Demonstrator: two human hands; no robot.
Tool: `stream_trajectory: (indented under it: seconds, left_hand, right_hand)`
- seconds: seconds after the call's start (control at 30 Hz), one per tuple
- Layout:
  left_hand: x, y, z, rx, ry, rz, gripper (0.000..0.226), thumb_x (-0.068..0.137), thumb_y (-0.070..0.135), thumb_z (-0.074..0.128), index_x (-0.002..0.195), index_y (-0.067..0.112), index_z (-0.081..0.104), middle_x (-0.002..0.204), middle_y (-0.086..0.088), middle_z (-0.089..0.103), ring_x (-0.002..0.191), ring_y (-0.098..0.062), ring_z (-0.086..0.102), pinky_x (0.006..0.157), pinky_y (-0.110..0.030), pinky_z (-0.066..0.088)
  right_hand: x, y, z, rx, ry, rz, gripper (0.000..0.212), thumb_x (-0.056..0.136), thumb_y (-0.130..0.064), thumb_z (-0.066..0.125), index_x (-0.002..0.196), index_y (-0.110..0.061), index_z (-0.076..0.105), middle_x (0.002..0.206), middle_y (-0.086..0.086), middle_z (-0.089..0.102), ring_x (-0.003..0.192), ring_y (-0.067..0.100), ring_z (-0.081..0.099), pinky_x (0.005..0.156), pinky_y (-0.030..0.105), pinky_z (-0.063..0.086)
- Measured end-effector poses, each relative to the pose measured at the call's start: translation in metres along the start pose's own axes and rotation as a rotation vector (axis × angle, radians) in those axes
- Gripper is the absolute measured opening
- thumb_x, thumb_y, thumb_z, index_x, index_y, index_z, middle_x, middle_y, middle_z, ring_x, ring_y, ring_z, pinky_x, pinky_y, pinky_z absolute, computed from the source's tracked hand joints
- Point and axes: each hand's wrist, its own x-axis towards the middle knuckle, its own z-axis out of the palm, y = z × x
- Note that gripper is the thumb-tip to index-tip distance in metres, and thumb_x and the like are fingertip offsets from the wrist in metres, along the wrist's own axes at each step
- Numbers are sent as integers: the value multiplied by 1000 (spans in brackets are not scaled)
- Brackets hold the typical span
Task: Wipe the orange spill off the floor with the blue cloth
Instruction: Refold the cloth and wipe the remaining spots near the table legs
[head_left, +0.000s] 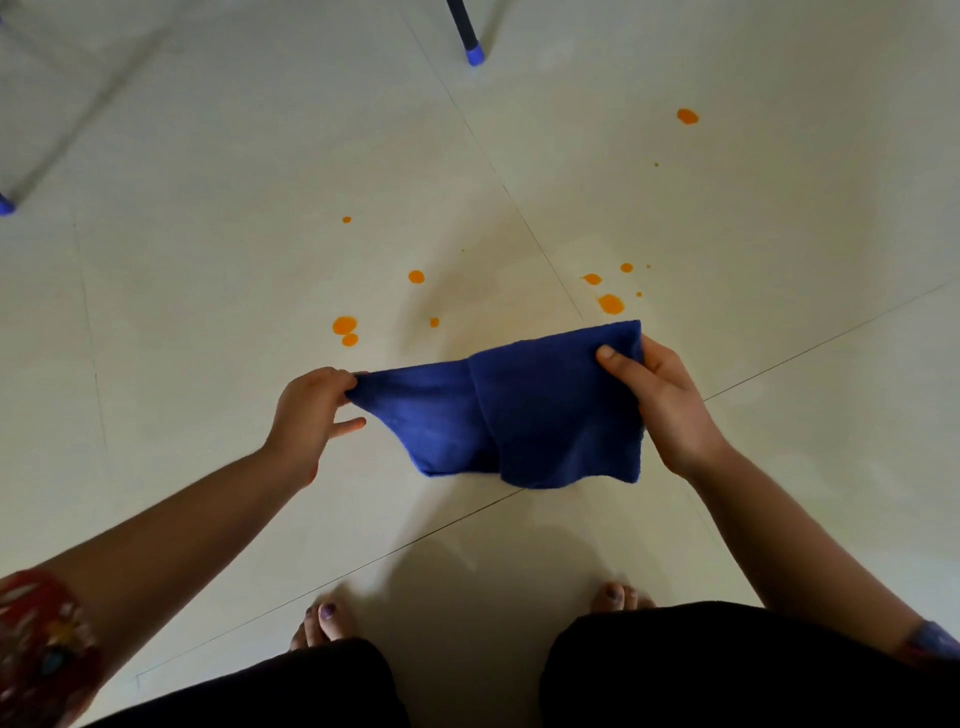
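the blue cloth (514, 410) hangs folded in the middle of the frame, held up above the floor (208, 260) between both hands. the left hand (311, 415) pinches the cloth's left corner between thumb and curled fingers, with one finger sticking out free below the pinch. the right hand (665, 410) grips the cloth's right edge, thumb laid over the front of the fabric and the other fingers behind it, out of sight. the cloth sags from the left corner down to a loose lower edge and shows a vertical fold line near its middle.

the orange spill (345, 326) lies on the pale tiled floor as scattered drops: a double blob left of centre just above the left hand, smaller dots above and right of it, a cluster just above the cloth's upper right corner, and one lone drop in the upper right of the frame. the cloth touches none of them.

bare feet (324, 623) with dark painted toenails stand at the lower middle, with dark trouser legs (727, 670) at the bottom edge. a dark chair leg (465, 28) with a blue tip stands at the top centre, and another blue tip shows at the left edge. a red patterned sleeve (44, 644) sits at the lower left.
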Motion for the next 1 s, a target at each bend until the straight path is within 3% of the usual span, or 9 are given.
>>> stream_trajectory:
  seconds: [0.1,0.2,0.43,0.5,0.6,0.7,0.87,0.93,1.0]
  left_hand:
    - [-5,6,5,-178,-157,64,35,95,9,34,81,8,67,97,0,75,103,-17,65,96,-31,46]
    - [-5,12,4,-274,-145,192,32,94,12,42,68,15,61,76,1,65,80,-16,61,82,-28,51]
    - [-34,21,31,-91,-221,399,16,87,14,64,101,16,56,101,-7,66,86,-10,65,70,-22,54]
    - [-49,27,44,-80,-327,416,31,80,23,68,108,22,54,105,-2,68,90,-6,66,71,-18,52]
    - [-59,31,59,11,-410,448,53,73,26,81,115,28,48,116,11,63,107,-4,62,82,-18,51]
    - [-54,33,61,102,-305,501,48,79,12,75,115,22,46,101,36,59,101,8,60,81,-12,49]
    - [-38,30,45,-57,-378,303,37,81,22,60,116,11,56,112,10,67,106,-4,63,83,-18,49]
    - [-36,29,39,-130,-434,181,42,82,21,58,122,9,56,123,-1,66,115,-11,62,91,-25,49]
    - [-35,28,33,-186,-447,58,39,85,17,58,124,12,57,124,-1,67,116,-14,61,94,-29,47]
  right_hand:
    - [3,2,-5,117,71,79,16,98,-20,50,100,-19,66,95,0,74,94,20,69,85,37,53]
    - [7,-2,-13,252,57,179,18,99,-22,47,105,-23,64,95,-5,75,93,16,70,84,38,53]
    - [1,-11,17,101,217,76,23,103,-33,41,106,-33,63,98,-13,72,94,9,66,86,33,53]
    - [-12,-16,41,138,24,48,36,98,-48,36,110,-31,65,90,-10,72,83,12,66,71,28,51]
    - [-22,-17,68,321,-294,131,72,87,-72,20,139,-30,46,129,-8,61,124,10,55,103,29,44]
    - [-15,-13,66,302,-352,120,80,87,-69,15,145,-21,40,135,-4,59,128,11,52,109,35,38]
    - [9,-3,43,-127,-28,-181,51,89,-29,66,137,-29,47,133,-8,56,122,3,51,100,25,43]
    - [21,-1,37,-202,-192,-69,80,79,-30,78,142,-40,31,139,-9,50,128,2,45,104,23,38]
    - [30,-1,35,-143,-332,113,69,78,-27,79,137,-32,44,124,-2,64,118,13,58,98,30,46]
